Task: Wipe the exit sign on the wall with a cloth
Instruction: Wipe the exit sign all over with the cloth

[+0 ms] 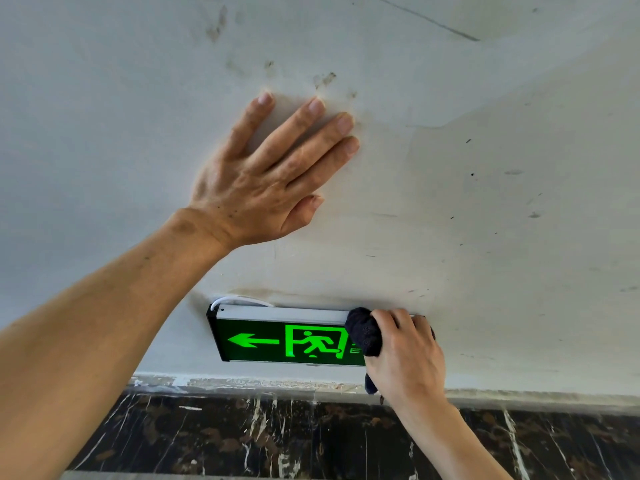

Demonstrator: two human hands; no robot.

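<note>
A lit green exit sign [277,336] with a left arrow and a running figure hangs low on the white wall. Its silver top rail runs along the upper edge. My right hand [405,355] grips a dark navy cloth [363,332] and presses it on the sign's right end, hiding the lettering there. My left hand [270,174] lies flat on the wall above the sign, fingers spread, holding nothing.
The white wall [502,202] carries smudges and scuff marks. A white cable [239,300] loops out behind the sign's top left corner. Below the sign runs a dark marble skirting [277,434] with a paint-spattered top edge.
</note>
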